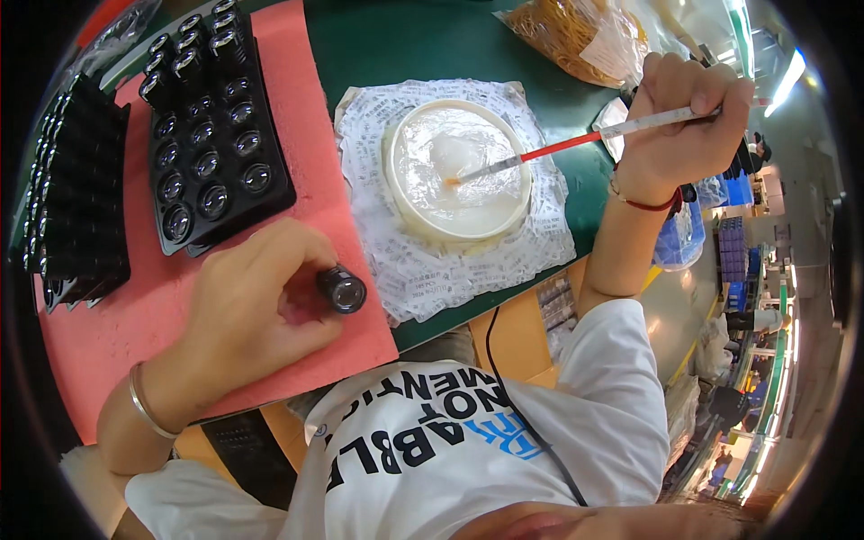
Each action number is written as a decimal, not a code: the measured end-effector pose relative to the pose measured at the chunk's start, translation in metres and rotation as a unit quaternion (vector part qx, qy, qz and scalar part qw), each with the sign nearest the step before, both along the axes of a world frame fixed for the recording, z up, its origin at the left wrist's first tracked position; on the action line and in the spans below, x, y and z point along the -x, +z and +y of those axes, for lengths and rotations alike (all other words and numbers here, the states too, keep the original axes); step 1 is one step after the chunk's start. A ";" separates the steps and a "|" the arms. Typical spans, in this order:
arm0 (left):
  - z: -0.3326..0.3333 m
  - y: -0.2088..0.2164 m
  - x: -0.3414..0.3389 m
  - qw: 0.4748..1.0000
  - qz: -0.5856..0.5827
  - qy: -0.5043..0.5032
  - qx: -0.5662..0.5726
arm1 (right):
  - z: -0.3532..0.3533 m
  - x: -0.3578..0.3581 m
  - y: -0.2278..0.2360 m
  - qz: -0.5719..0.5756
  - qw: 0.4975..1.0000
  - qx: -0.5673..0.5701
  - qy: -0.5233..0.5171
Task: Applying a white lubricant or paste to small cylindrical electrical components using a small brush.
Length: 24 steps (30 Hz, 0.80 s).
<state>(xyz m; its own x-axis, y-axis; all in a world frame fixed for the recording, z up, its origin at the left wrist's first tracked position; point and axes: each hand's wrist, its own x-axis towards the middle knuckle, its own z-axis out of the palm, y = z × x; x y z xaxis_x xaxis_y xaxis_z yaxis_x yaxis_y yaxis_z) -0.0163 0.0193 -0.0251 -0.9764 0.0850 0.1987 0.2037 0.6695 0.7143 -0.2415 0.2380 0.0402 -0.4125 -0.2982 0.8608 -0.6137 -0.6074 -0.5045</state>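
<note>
My left hand (256,301) is closed around a short black cylinder (342,290) with a shiny, glassy round end facing up. It hovers over the pink foam mat (360,337). Raised at the right, my right hand (684,121) grips the end of a thin brush (576,142) with a red and white handle. The brush slants down to the left, its tip over a round white dish (393,184) of clear, glossy gel. Whether the tip touches the gel, I cannot tell. Beneath the dish lies a square pad (360,117) covered in white printed labels.
A black tray (274,193) with several similar cylinders in its round pockets sits on the mat. Left of it stands a stack of black trays (85,198). At the back right of the green table (387,40) lies a clear bag of yellowish rubber bands (571,40).
</note>
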 end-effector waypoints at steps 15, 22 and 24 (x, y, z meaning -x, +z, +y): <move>0.003 0.002 -0.001 0.958 -0.102 0.065 -0.259 | -0.006 0.000 -0.007 -0.047 0.994 0.041 -0.085; 0.006 0.000 -0.002 0.933 -0.098 0.088 -0.335 | -0.014 -0.007 -0.012 -0.030 0.998 0.009 -0.046; 0.007 -0.001 0.000 0.913 -0.098 0.110 -0.379 | -0.013 -0.003 -0.012 -0.030 0.996 0.024 -0.077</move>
<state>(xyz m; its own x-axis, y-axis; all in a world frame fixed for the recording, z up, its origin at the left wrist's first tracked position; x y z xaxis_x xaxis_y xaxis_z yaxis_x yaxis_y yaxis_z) -0.0159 0.0266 -0.0259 -0.9764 -0.2071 -0.0616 -0.0579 -0.0240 0.9980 -0.2385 0.2255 0.0284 -0.5006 -0.1859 0.8455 -0.6718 -0.5325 -0.5149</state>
